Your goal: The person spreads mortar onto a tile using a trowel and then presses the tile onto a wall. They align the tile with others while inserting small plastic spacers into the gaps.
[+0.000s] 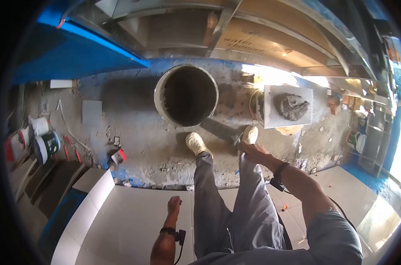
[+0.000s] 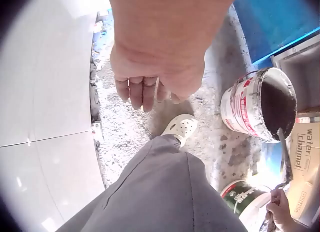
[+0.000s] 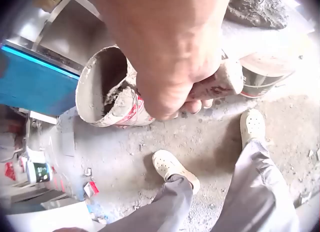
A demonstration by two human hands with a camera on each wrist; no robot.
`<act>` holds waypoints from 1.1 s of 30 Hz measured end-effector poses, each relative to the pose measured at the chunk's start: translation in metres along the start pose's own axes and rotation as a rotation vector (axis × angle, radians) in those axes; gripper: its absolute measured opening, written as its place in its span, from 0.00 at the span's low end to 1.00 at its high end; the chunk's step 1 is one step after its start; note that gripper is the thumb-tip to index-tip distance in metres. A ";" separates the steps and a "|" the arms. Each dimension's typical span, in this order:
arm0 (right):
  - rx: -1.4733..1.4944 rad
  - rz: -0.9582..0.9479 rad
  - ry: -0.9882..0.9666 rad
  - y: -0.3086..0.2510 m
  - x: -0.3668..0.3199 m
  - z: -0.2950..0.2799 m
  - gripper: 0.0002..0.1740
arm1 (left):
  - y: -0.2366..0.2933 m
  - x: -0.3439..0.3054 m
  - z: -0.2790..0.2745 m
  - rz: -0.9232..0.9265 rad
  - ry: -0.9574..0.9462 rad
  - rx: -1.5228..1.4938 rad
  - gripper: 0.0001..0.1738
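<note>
Hanging near the person's left leg, the left hand point(image 1: 174, 206) has its fingers loosely bent and its grip holding nothing, perhaps leaving the work to the other side. The mortar-smeared bucket point(image 2: 241, 109) stands upright on the floor point(image 1: 134, 145) just ahead of the feet, presumably for easy reach. Between it and the right hand point(image 1: 255, 154) is the trowel point(image 3: 220, 86); that hand's grip is closed round its handle, likely to steer the blade from behind. Farther right, a grey lump point(image 1: 292, 107) rests on a pale board point(image 1: 274, 118), itself over another bucket point(image 3: 257, 86), probably to keep the material raised and handy.
</note>
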State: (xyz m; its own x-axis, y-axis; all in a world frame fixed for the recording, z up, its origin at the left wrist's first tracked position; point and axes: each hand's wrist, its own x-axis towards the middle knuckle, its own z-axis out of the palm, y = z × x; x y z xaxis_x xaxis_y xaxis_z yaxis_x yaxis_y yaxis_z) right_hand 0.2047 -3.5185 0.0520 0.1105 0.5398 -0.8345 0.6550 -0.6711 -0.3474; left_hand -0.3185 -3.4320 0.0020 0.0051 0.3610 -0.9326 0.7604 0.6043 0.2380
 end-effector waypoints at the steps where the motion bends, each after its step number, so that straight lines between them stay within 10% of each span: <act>1: 0.044 -0.099 0.019 -0.010 -0.003 -0.009 0.22 | 0.003 0.001 0.001 0.016 -0.024 0.006 0.17; 5: 0.289 -0.314 0.281 -0.053 0.076 0.003 0.23 | 0.019 0.006 0.015 0.025 -0.087 -0.041 0.15; 9: 0.626 -0.029 0.175 -0.056 0.085 0.007 0.31 | 0.069 0.005 0.028 0.080 -0.170 -0.175 0.14; 17: 0.329 0.386 0.533 0.128 -0.128 -0.011 0.20 | 0.156 0.005 0.077 0.153 -0.267 0.091 0.19; 29: 0.338 0.515 0.746 0.403 -0.161 -0.060 0.23 | 0.258 -0.063 0.240 0.180 -0.309 0.312 0.19; 33: 1.646 0.404 0.530 0.391 -0.167 -0.032 0.22 | 0.295 -0.100 0.310 0.201 -0.376 0.329 0.18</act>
State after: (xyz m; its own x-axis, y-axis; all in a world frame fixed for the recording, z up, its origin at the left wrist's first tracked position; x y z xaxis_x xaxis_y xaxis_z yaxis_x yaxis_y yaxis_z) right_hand 0.4668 -3.8547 0.0688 0.4843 0.0949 -0.8697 -0.7903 -0.3788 -0.4815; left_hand 0.1068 -3.5103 0.0816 0.3582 0.1308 -0.9244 0.8834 0.2729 0.3809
